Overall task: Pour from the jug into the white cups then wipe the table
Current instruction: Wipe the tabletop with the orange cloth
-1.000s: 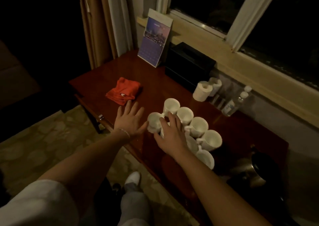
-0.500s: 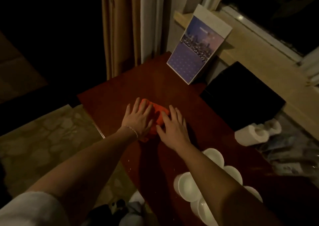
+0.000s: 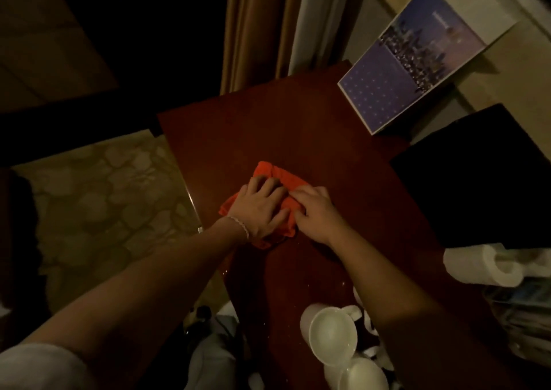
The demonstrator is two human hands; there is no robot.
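A dark red wooden bench [image 3: 298,139] fills the middle of the dim head view, its left edge running beside a patterned floor [image 3: 98,199] and its far end meeting brown curtains [image 3: 256,23]. A black box [image 3: 483,181] sits at the right side of the bench, with a calendar card [image 3: 417,59] propped behind it and a paper roll [image 3: 483,266] lying in front of it.

Near the bottom edge, white cups [image 3: 332,334] stand bunched together, partly hidden by the right forearm; whether they hold liquid cannot be told in this light. No jug is in view.

At the centre of the bench lies the orange cloth [image 3: 269,173], crumpled, its long axis running from the near-left toward the far-right. The left hand [image 3: 259,208], a beaded bracelet at its wrist, lies on top of the cloth with fingers [image 3: 268,185] spread slightly apart and bent onto the fabric. The right hand [image 3: 316,211] meets the cloth's right edge, its fingertips curled down and pinching the fold. Both hands touch the cloth, the left covering more of it.

Small bright droplets [image 3: 343,284] show on the bench between cloth and cups, toward the person, so the wiping stroke likely has to draw back along the near side.
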